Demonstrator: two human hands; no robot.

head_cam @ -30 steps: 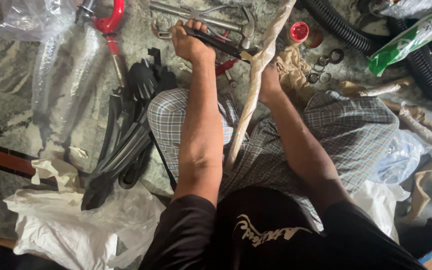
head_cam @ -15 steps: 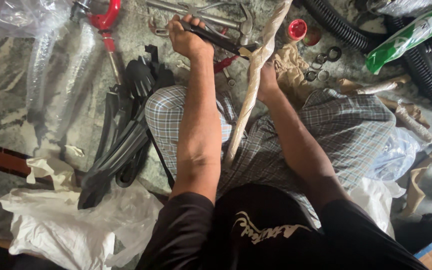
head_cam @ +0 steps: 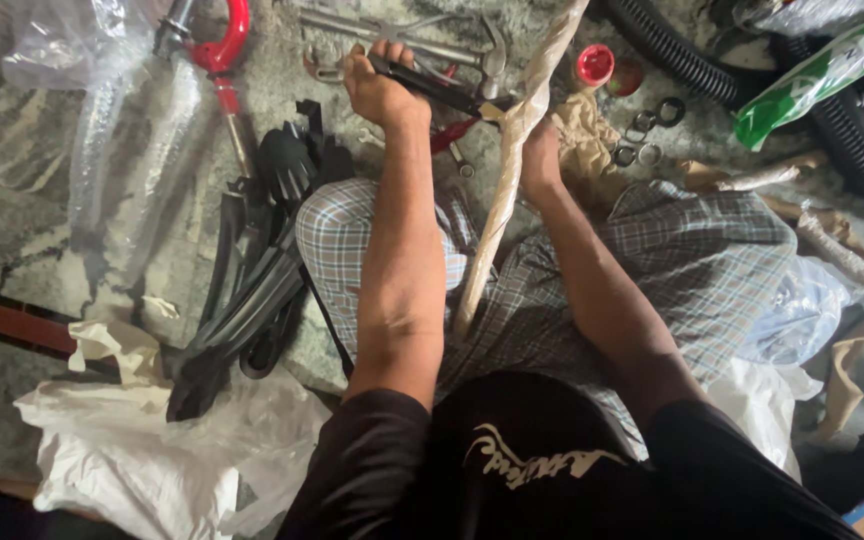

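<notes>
Left hand (head_cam: 377, 88) has shifted slightly left and farther out along the floor since the earlier frames; the black-handled pliers (head_cam: 430, 84) went with it, jaws now up against the wrapped rod (head_cam: 514, 150). Right hand (head_cam: 540, 160) hasn't moved off the rod.

- Left hand: fist closed around the pliers' handles, arm stretched out over the left knee. Tool lies roughly level, tip pointing right, meeting the rod just above the right hand.
- Right hand: wrapped narrow around the rod at mid-length, fingers hidden behind it.
- Rod: long, thin, bound in tan paper wrapping, tilted; near end sits between the knees on the checked cloth (head_cam: 692, 260), far end runs out of the top of the view.
- Far side, just beyond the pliers: a hammer (head_cam: 482, 55) and loose metal spanners on the stone floor (head_cam: 12, 200).
- Right of the rod: red cap (head_cam: 595, 64), a few metal rings (head_cam: 647, 125), crumpled brown paper (head_cam: 582, 135).
- Far right: black corrugated hose (head_cam: 852, 140) and a green packet (head_cam: 812, 75).
- Left: red bicycle frame part (head_cam: 224, 45) in clear plastic, black mudguards (head_cam: 252, 290) stacked beside the left knee, white plastic sheet (head_cam: 142, 450) near left.
</notes>
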